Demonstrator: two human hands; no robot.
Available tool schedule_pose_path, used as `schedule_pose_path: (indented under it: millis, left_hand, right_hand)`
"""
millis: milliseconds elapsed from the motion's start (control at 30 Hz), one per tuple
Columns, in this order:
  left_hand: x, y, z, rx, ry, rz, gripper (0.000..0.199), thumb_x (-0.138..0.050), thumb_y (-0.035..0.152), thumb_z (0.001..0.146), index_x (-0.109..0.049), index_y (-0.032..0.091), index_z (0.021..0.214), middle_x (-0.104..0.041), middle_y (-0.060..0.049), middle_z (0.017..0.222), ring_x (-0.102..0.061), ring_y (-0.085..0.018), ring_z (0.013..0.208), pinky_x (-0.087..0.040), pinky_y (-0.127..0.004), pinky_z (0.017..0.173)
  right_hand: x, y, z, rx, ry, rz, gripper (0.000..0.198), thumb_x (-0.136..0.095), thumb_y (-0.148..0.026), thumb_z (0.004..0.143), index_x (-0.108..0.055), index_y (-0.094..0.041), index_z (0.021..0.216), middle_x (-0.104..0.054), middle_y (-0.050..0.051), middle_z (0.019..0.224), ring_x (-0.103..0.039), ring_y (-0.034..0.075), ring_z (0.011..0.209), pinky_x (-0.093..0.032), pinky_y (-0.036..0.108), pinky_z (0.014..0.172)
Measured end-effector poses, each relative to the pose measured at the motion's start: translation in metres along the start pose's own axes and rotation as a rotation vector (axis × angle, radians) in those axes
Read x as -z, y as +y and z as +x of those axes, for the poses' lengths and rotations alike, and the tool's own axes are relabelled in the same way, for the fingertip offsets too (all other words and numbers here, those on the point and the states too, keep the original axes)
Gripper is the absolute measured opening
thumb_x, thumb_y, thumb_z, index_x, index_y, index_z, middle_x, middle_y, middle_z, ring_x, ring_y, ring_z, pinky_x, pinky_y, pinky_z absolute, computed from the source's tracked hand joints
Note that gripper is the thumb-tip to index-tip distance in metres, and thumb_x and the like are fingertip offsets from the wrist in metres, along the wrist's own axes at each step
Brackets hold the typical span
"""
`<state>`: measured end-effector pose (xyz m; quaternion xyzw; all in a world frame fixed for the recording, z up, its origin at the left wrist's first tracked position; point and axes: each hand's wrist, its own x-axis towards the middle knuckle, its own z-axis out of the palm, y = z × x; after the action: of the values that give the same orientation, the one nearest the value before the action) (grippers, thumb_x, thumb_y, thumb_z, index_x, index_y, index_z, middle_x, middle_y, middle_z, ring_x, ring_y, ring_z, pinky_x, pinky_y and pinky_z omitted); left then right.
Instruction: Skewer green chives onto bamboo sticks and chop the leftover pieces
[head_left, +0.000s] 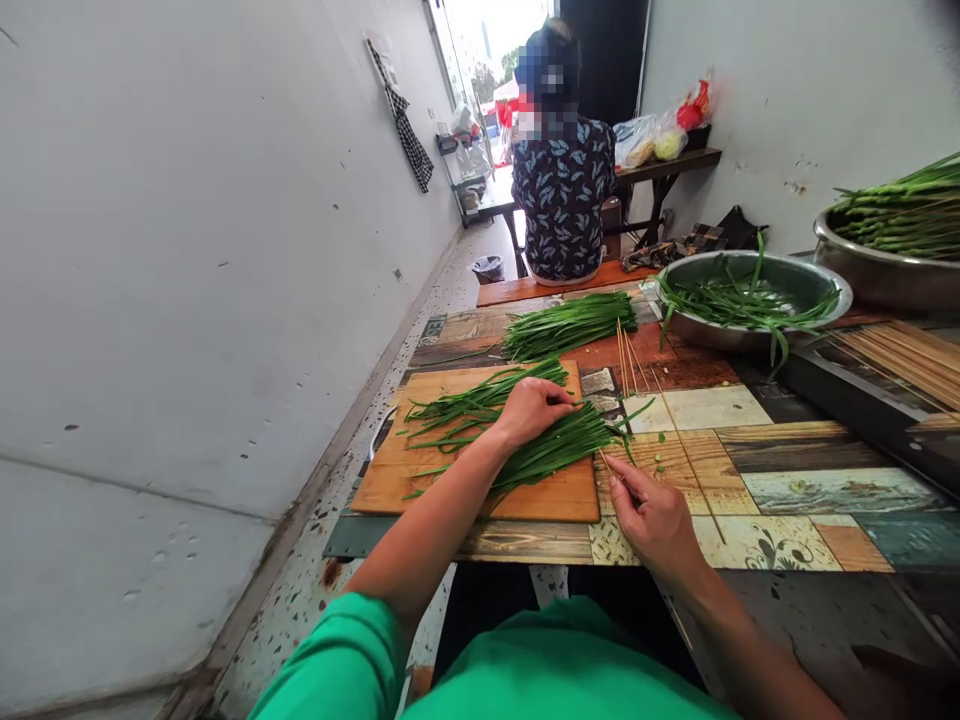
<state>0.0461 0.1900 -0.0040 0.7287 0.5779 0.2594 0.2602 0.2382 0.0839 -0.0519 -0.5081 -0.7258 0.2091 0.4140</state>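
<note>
Long green garlic chives (556, 447) lie in bunches across a wooden cutting board (386, 480). My left hand (534, 410) reaches over the board, its fingers pinched together at the right-hand ends of the chives. Off the board's right edge, my right hand (649, 512) grips a thin bamboo skewer (604, 457), whose tip points at the lower bunch; the rest of it is mostly hidden by the hand. Behind the board rests another bunch of chives (570, 325). Several loose skewers (626, 358) lie to the right of that bunch.
A steel bowl (750, 335) with loose green leaves stands at the back right, beside a larger bowl (892, 278) of green stalks. Many skewers (900, 355) lie near a black tray (847, 400). A person (566, 200) sits facing away beyond the table.
</note>
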Motion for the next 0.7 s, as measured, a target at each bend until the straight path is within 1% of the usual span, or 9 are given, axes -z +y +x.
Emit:
schedule_pose_path:
  millis: [167,233,333,433,500,600,700]
  left_hand:
    - [0.007,0.005,-0.007,-0.051,-0.064,-0.029,0.017,-0.063,0.017,0.077,-0.077,0.017,0.088,-0.075,-0.004,0.088,-0.066,-0.014,0.079,-0.048,-0.022,0.075]
    - [0.011,0.007,-0.011,-0.067,-0.066,-0.037,0.022,-0.059,0.017,0.079,-0.076,0.016,0.093,-0.075,-0.005,0.091,-0.066,-0.015,0.08,-0.047,-0.022,0.075]
    - [0.013,0.011,-0.018,-0.013,-0.008,-0.102,0.025,-0.057,0.025,0.082,-0.076,0.014,0.095,-0.075,-0.005,0.086,-0.063,-0.014,0.074,-0.045,-0.022,0.069]
    - [0.009,0.011,-0.02,0.037,0.036,-0.185,0.032,-0.058,0.039,0.082,-0.077,0.014,0.089,-0.073,-0.003,0.078,-0.06,-0.014,0.07,-0.041,-0.022,0.063]
    - [0.005,0.01,-0.018,0.072,0.069,-0.215,0.033,-0.06,0.041,0.08,-0.077,0.014,0.087,-0.071,-0.003,0.074,-0.058,-0.013,0.068,-0.039,-0.023,0.061]
    - [0.001,0.005,-0.014,0.135,0.096,-0.273,0.03,-0.064,0.039,0.076,-0.077,0.014,0.085,-0.071,-0.002,0.072,-0.057,-0.014,0.067,-0.039,-0.023,0.06]
    - [-0.002,0.0,-0.01,0.139,0.077,-0.354,0.028,-0.066,0.039,0.073,-0.077,0.015,0.084,-0.072,-0.003,0.075,-0.058,-0.014,0.069,-0.041,-0.023,0.062]
  right_hand:
    - [-0.002,0.005,0.0,0.054,0.03,-0.033,0.037,-0.043,-0.029,0.089,-0.071,-0.011,0.106,-0.071,0.006,0.066,-0.054,0.012,0.039,-0.042,0.022,0.04]
    - [-0.002,0.006,0.0,0.088,0.05,-0.034,0.037,-0.043,-0.028,0.089,-0.071,-0.01,0.106,-0.072,0.006,0.067,-0.055,0.012,0.039,-0.044,0.022,0.041]
    - [-0.002,0.008,0.0,0.112,0.057,-0.023,0.036,-0.044,-0.027,0.09,-0.07,-0.011,0.108,-0.074,0.009,0.081,-0.063,0.014,0.048,-0.049,0.021,0.046]
    - [-0.002,0.009,0.0,0.129,0.05,-0.026,0.035,-0.044,-0.028,0.091,-0.069,-0.013,0.11,-0.073,0.01,0.097,-0.071,0.018,0.069,-0.055,0.022,0.055]
    - [-0.001,0.01,0.0,0.136,0.052,-0.032,0.034,-0.045,-0.03,0.091,-0.07,-0.014,0.107,-0.073,0.01,0.097,-0.072,0.02,0.077,-0.058,0.024,0.06]
    - [0.0,0.011,0.001,0.122,0.052,-0.042,0.031,-0.047,-0.033,0.09,-0.071,-0.017,0.099,-0.074,0.008,0.091,-0.072,0.021,0.076,-0.059,0.026,0.061]
    - [0.0,0.011,0.002,0.121,0.044,-0.059,0.03,-0.046,-0.034,0.091,-0.072,-0.018,0.096,-0.074,0.007,0.09,-0.072,0.02,0.075,-0.058,0.024,0.059]
